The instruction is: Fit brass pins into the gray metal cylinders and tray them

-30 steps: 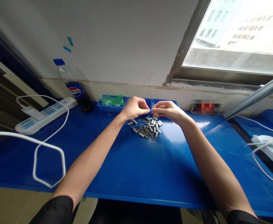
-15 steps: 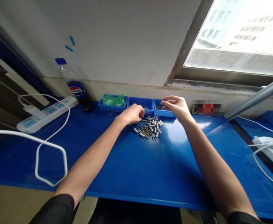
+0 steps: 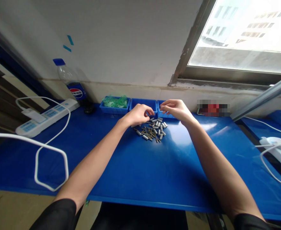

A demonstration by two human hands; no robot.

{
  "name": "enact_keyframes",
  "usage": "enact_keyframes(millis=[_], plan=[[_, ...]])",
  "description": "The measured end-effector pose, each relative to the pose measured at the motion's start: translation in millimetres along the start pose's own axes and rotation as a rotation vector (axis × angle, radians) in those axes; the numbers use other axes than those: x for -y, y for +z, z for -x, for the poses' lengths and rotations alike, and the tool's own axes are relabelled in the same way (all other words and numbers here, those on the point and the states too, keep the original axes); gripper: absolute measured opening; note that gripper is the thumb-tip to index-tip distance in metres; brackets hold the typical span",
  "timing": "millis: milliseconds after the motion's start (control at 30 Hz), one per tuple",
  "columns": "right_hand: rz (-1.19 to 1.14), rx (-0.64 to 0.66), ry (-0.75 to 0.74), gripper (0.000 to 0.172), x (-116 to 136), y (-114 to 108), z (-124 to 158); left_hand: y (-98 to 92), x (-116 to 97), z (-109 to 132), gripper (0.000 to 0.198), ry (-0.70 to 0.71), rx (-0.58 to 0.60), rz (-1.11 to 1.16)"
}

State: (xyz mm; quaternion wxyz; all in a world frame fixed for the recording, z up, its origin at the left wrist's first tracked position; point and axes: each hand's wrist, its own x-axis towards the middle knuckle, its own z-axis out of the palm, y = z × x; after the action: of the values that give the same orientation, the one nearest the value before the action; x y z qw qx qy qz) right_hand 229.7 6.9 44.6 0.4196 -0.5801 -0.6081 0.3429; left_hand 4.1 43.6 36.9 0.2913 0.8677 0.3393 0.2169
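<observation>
Over the left part of a heap of small parts hovers my left hand (image 3: 138, 115), its thumb and fingers curled together near the middle blue bin (image 3: 144, 103). My right hand (image 3: 178, 110) is pinched in front of the right blue bin (image 3: 170, 116) and covers much of it. Anything between the fingertips of either hand is too small to make out. The heap on the blue table (image 3: 135, 169) mixes short silver-grey cylinders (image 3: 163, 125) with thin brass-coloured pins (image 3: 152, 132).
A left blue bin (image 3: 115, 110) holds green plastic film (image 3: 116, 101). Further left stand a cola bottle (image 3: 75, 91) and a white power strip (image 3: 46, 118) with a looping cable (image 3: 66, 159). At the right are a blurred red-and-black item (image 3: 213, 110) and a slanting metal pole (image 3: 262, 95).
My right hand has moved left and slightly down from above the right bin. My left hand has shifted a little right, so the two hands are closer together.
</observation>
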Motion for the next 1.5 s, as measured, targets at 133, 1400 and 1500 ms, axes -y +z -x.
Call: enact_keyframes(millis=[133,1400,1500], plan=[[0.011,0.117,0.019,0.024,-1.3,3.0,-0.2,-3.7,-4.4,-2.2,0.026,0.057,-0.096,0.214],[0.14,-0.138,-0.041,0.022,-0.1,-0.5,-1.6,23.3,7.1,1.0,0.03,-0.041,0.081,-0.24],[0.139,-0.123,-0.039,0.021,-2.1,-0.6,-2.4,18.5,9.5,1.1,0.037,-0.015,0.125,-0.141]])
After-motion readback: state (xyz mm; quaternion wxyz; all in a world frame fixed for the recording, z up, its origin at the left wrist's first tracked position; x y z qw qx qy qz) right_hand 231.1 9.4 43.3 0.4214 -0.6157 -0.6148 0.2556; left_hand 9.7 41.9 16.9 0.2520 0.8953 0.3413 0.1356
